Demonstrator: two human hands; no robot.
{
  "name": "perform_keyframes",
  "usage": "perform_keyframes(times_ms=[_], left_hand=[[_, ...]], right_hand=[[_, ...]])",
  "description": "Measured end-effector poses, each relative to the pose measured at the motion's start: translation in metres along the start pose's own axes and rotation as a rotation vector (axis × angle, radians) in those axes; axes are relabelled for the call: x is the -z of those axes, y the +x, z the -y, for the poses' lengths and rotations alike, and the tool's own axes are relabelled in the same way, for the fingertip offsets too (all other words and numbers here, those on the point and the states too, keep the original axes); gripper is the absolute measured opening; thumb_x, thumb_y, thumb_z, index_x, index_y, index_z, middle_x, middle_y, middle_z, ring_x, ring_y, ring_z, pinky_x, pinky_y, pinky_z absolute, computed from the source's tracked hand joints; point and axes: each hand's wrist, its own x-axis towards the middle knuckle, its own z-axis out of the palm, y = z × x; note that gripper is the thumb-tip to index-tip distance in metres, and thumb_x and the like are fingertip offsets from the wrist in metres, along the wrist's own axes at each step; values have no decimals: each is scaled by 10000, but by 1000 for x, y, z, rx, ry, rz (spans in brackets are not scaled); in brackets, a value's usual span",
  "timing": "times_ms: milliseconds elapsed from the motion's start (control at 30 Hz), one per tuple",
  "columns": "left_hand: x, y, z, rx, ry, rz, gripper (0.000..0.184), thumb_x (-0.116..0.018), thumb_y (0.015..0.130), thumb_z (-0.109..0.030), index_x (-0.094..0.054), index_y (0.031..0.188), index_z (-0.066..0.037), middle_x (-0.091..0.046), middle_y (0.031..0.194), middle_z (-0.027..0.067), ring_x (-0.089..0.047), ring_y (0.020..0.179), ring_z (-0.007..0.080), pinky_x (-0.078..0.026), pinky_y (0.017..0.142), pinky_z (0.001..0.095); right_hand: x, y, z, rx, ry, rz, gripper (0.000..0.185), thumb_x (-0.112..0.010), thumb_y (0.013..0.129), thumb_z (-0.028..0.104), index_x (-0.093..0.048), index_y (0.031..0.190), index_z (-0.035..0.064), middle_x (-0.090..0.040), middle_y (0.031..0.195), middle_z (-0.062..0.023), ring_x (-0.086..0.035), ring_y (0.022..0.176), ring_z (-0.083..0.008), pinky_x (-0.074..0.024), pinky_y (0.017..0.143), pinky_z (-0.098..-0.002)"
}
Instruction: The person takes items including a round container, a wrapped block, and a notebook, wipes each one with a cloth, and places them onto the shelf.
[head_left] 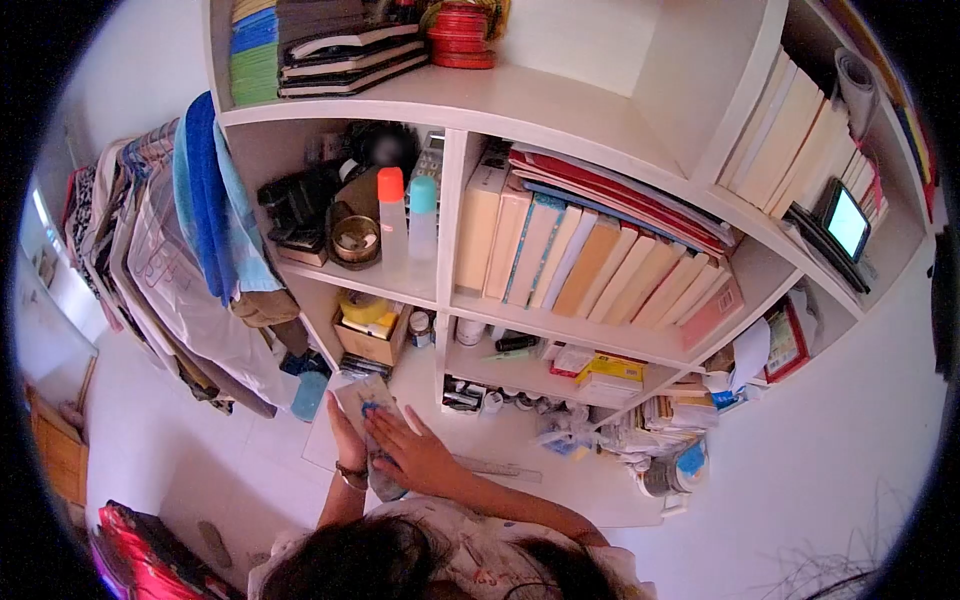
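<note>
A flat, pale, roughly rectangular object (352,393) with a blue patch on its face is tilted up between my hands. Its kind is not clear. My left hand (347,438) supports it along its left edge, with the thumb side upward and a bracelet or watch on the wrist. Across its face lies my right hand (412,455), fingers stretched out, the fingertips touching the blue patch. Whether that patch is a print or a small cloth, I cannot tell. Something greyish (385,485) shows below the object, between my wrists.
A white shelf unit (452,220) stands ahead, holding books (590,260), two capped bottles (392,225), a small cardboard box (372,340) and a lit phone-like screen (848,222). Clothes (160,260) hang at left. A ruler-like strip (500,468) lies on the white surface. Papers (655,430) are stacked at right.
</note>
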Motion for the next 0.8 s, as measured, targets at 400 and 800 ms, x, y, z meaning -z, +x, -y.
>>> perform_keyframes(times_ms=[400, 800], left_hand=[[-17, -11, -7, 34, -49, 101, 747, -256, 867, -637, -463, 1202, -2, -574, 1095, 172, -570, 978, 302, -461, 869, 397], [-4, -12, 25, 87, -57, -109, 706, -311, 857, -628, -477, 1205, -36, -564, 1117, 160, -553, 1017, 291, -425, 917, 398]], right_hand=[[9, -7, 7, 19, -11, 18, 545, -398, 911, 345, -304, 1363, 55, -291, 1430, -80, -245, 1334, -197, -101, 1079, -505], [23, -4, 12, -39, 5, 182, 554, -469, 873, 277, -322, 1344, 25, -304, 1415, -109, -251, 1326, -218, -128, 1075, -511]])
